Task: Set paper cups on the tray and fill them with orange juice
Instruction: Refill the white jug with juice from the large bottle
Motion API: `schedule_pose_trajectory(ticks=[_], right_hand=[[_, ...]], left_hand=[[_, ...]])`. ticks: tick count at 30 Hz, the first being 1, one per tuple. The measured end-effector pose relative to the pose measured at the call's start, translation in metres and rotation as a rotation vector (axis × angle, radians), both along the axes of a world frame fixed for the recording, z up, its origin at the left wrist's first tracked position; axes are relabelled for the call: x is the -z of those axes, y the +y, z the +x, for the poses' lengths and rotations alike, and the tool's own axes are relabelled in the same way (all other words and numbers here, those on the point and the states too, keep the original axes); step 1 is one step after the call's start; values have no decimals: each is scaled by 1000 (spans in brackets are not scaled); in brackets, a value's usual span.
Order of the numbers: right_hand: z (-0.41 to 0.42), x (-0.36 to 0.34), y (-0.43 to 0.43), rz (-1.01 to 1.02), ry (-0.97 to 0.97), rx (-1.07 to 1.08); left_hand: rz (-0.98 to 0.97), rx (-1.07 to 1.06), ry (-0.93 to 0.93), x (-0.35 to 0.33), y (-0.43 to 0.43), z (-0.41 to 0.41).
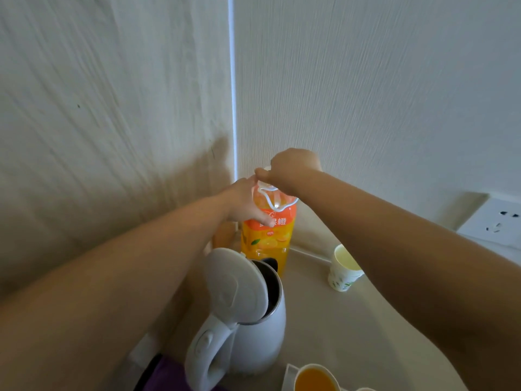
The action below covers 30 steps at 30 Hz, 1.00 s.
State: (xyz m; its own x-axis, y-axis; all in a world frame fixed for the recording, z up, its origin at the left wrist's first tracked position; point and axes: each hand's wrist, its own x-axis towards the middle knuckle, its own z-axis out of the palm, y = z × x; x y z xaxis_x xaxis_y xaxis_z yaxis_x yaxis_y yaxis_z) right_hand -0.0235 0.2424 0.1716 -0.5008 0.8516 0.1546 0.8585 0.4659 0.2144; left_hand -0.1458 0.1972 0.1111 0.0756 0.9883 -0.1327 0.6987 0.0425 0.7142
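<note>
The left hand wraps the shoulder of the juice bottle, which stands upright in the wall corner at 12 o'clock from the kettle, long axis vertical, mouth up. The right hand curls over its cap. Seemingly near full, it should feel heavy and slippery, so grip the waist; the paper cup at 4 o'clock looks crushable.

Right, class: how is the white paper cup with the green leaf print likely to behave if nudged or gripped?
The white leaf-printed paper cup looks empty, so probably very light and quick to slide or tip. Its base is narrower than its rim, likely easing tipping. Thin paper walls would probably dent under a firm grip.
</note>
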Motion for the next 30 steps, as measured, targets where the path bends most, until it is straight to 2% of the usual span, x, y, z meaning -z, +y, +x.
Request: schedule_pose_trajectory(ticks=[8, 13, 18, 21, 24, 26, 30], right_hand=[[21, -5, 10, -103, -41, -305], [26, -20, 8, -204, -176, -374], [27, -26, 2, -315, -170, -402], [27, -25, -4, -242, -140, -376], [21, -21, -10, -94, -33, -133], [15, -19, -10, 4, -72, -1], [10, -19, -8, -88, -159, -92]], left_hand=[[-28, 83, -22, 5, 9, -5], [-34, 78, -22, 8, 10, -5], [-40, 79, -44, 10, 13, -3], [-37, 86, -48, 11, 14, -3], [-48, 78, -65, 10, 12, -3], [-45, 93, -68, 9, 12, -2], [-50, 83, -65, 9, 12, -2]])
